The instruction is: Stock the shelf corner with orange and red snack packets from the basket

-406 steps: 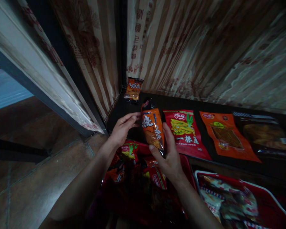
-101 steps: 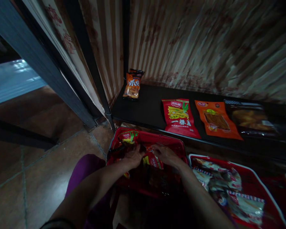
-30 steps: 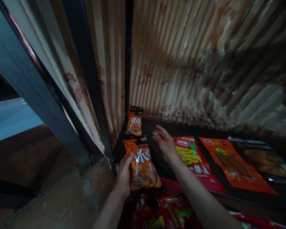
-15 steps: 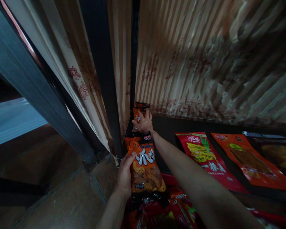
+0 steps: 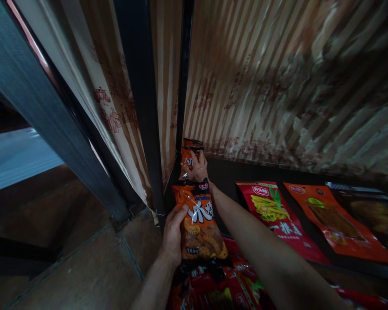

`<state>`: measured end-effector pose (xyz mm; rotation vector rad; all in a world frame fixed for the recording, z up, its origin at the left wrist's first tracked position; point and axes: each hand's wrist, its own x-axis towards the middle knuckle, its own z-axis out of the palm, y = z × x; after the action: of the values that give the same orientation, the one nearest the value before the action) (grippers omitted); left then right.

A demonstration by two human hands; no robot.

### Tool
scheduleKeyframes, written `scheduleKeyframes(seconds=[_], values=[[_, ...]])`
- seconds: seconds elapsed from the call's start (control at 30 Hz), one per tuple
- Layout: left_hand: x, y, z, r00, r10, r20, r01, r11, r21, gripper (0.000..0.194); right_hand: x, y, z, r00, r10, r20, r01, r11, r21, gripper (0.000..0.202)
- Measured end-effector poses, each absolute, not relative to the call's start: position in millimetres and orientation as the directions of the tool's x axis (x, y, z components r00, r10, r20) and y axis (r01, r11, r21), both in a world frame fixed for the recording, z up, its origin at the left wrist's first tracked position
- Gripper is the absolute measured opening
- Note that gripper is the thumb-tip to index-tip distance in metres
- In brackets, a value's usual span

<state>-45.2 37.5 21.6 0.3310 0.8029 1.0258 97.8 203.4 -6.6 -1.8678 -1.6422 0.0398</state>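
Note:
My left hand [image 5: 174, 232] holds an orange-and-black snack bag [image 5: 202, 234] by its left side, thumb on the front and the other fingers hidden behind. The bag leans face up, with large white characters and pictured snacks on it. Farther back, my right hand [image 5: 198, 168] reaches to the shelf's far left corner and grips a similar orange snack bag [image 5: 186, 162], its fingers across the front and right side. Another such bag [image 5: 193, 141] stands behind that one, mostly hidden. Below the front bag lie several red and orange snack packets [image 5: 226, 290].
On the dark shelf [image 5: 224, 170] to the right lie a red packet [image 5: 278, 215], an orange packet [image 5: 336, 221] and a dark packet [image 5: 371, 206]. A black post [image 5: 142, 99] stands left, near the pleated curtain [image 5: 245, 86]. Tiled floor [image 5: 93, 262] lies lower left.
My right hand's fingers have drawn closer together on the rear bag. The front bag and my left hand appear slightly farther right as the view shifts a little.

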Motion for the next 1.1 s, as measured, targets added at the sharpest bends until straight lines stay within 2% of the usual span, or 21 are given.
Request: scheduleKeyframes(seconds=[0.67,1.1], values=[[-43,41,18,0.281,0.864,-0.419,-0.651,0.492,0.578,0.04,88,199,-9,0.275,0.869,0.411,0.861,-0.032,-0.508,0.062],[-43,42,21,0.259,0.873,-0.413,-0.661,0.472,0.584,0.036,75,209,-16,0.343,0.793,0.504,0.875,-0.075,-0.478,0.058]])
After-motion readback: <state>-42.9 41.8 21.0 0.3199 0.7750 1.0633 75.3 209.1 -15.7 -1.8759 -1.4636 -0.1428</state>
